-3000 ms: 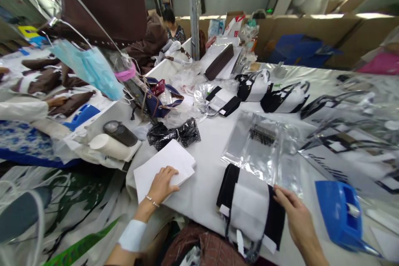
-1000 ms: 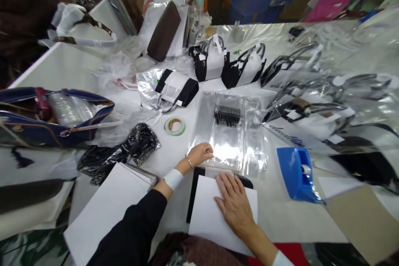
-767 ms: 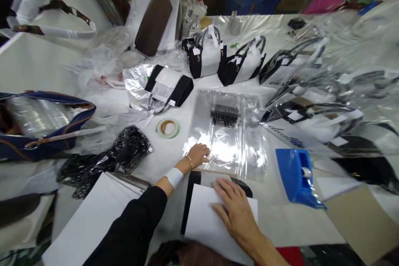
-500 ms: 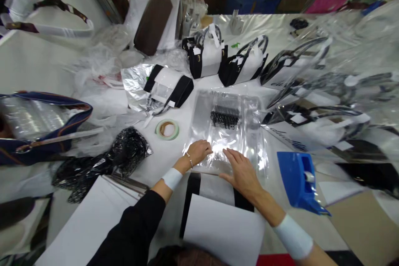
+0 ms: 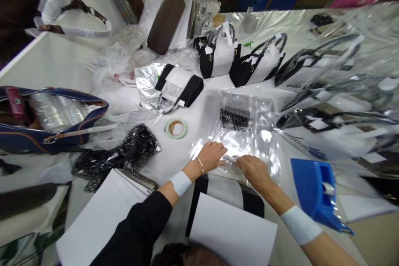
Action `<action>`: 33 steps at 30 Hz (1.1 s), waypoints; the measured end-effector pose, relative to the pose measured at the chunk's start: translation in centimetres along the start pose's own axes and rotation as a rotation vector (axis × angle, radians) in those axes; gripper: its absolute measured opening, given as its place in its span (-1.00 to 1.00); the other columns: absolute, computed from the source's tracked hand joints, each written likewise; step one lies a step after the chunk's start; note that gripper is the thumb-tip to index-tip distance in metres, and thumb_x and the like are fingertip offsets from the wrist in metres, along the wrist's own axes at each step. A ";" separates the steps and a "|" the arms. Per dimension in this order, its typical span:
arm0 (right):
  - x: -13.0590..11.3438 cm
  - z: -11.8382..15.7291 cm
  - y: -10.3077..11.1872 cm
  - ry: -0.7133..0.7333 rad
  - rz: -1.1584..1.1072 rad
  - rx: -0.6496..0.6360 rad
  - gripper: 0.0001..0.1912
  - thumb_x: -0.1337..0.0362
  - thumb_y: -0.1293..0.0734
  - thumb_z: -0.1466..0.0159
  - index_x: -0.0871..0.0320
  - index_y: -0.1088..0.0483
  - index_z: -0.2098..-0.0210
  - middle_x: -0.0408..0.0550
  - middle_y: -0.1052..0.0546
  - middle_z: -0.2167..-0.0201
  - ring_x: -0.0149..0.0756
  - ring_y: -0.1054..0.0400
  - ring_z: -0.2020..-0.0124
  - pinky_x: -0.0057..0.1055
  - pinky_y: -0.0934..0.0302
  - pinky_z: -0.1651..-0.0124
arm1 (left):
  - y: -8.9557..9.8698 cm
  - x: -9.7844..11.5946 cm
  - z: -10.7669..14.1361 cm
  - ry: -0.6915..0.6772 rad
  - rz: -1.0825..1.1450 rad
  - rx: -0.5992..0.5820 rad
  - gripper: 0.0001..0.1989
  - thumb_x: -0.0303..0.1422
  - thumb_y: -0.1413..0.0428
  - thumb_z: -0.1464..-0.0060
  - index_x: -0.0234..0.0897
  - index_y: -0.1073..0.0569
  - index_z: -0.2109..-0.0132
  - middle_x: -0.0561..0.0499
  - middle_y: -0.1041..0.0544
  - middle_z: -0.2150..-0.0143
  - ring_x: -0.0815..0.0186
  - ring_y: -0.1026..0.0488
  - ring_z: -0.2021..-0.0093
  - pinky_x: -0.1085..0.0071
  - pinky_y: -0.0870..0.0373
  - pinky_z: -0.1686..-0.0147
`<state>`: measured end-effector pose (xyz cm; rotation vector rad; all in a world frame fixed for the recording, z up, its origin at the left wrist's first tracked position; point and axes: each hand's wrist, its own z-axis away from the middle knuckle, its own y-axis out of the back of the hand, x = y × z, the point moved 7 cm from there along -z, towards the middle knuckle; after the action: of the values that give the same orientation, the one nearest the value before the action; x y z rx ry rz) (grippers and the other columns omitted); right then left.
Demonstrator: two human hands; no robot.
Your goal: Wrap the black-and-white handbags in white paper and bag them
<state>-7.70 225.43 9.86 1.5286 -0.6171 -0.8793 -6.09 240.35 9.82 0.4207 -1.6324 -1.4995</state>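
A clear plastic bag [image 5: 262, 133] lies flat on the white table, with writing in black [image 5: 234, 119] on its upper part. My left hand [image 5: 212, 156] is closed on the bag's near edge. Close beside it, my right hand [image 5: 254, 171] pinches the same edge, which is gathered up a little between the two. Just below my hands lies a black handbag [image 5: 254, 200] with a white wrapped middle. A white sheet [image 5: 232, 228] covers its near part.
Left of the bag are a tape roll [image 5: 176, 128] and crumpled black plastic [image 5: 140, 147]. A blue tape dispenser [image 5: 313, 189] stands at right. Black-and-white handbags [image 5: 220, 56] line the back. A stack of white sheets [image 5: 102, 216] lies at front left.
My hands have come together at the bag's near edge. The right hand's fingers, spread before, have closed on the plastic. The whole view has shifted slightly.
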 end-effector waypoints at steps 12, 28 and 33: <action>1.9 0.4 -1.9 -0.120 -0.005 -0.249 -0.85 0.28 -0.31 -0.34 0.15 -0.48 0.34 0.01 -0.56 0.38 -0.15 -0.42 0.31 -0.31 -0.13 0.28 | -4.1 -1.0 1.1 0.073 0.141 -0.288 -0.79 -0.31 -0.03 -0.30 -0.18 -0.50 0.01 -0.02 -0.61 0.08 0.22 -0.55 0.07 0.34 -0.47 0.17; 1.9 -0.3 -1.3 -0.275 -0.373 -0.292 -0.71 0.15 -0.23 -0.40 0.10 -0.44 0.40 -0.12 -0.52 0.42 -0.30 -0.40 0.37 -0.41 -0.14 0.33 | -4.2 1.0 -1.3 0.092 0.138 -0.310 -0.76 -0.21 0.01 -0.31 -0.17 -0.43 -0.01 -0.05 -0.62 0.11 0.13 -0.59 0.13 0.28 -0.49 0.24; 1.3 -0.1 -0.7 -0.198 -0.181 -0.183 -0.73 0.12 -0.20 -0.42 0.13 -0.45 0.22 -0.04 -0.55 0.31 -0.26 -0.45 0.35 -0.39 -0.12 0.39 | -3.7 1.1 -1.8 0.084 0.045 -0.222 -0.79 -0.27 0.04 -0.34 -0.21 -0.45 0.05 -0.04 -0.60 0.15 0.20 -0.56 0.14 0.35 -0.44 0.25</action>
<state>-6.90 224.54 8.95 1.3566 -0.5293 -1.2037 -6.44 237.63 6.60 0.3175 -1.3836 -1.5866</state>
